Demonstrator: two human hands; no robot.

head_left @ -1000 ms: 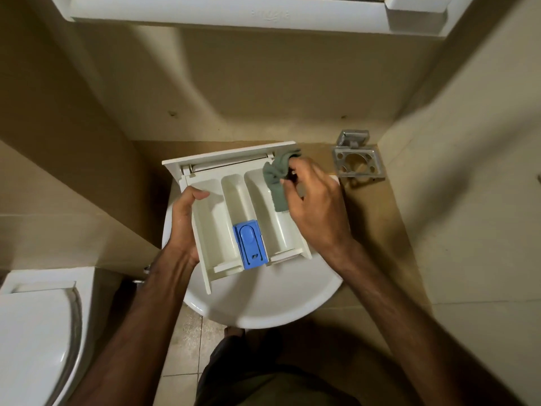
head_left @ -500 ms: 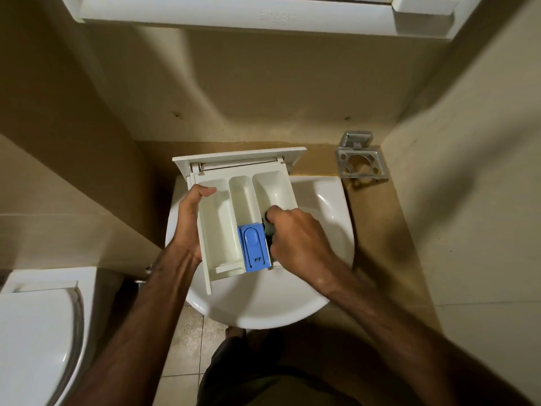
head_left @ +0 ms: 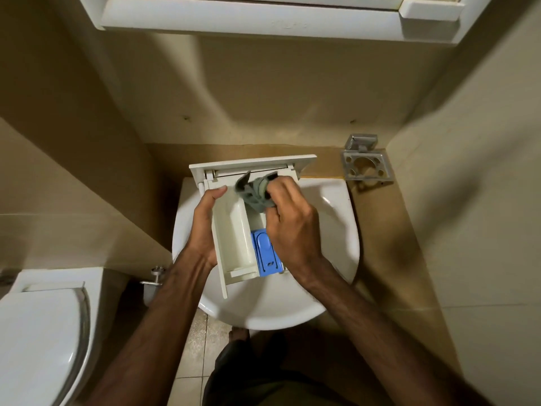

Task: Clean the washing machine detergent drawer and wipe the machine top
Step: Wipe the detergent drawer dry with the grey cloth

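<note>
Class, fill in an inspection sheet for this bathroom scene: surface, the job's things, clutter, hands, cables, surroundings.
Surface: white washbasin, with the drawer held over it.
Job's things: white detergent drawer with a blue insert; grey-green cloth at the drawer's far end.
Clutter: nothing seen.
Hands: left hand grips the drawer's left wall; right hand pinches the cloth.
Cables: nothing seen.
Surroundings: metal holder on the wall, white cabinet above, toilet at lower left, tiled floor.
</note>
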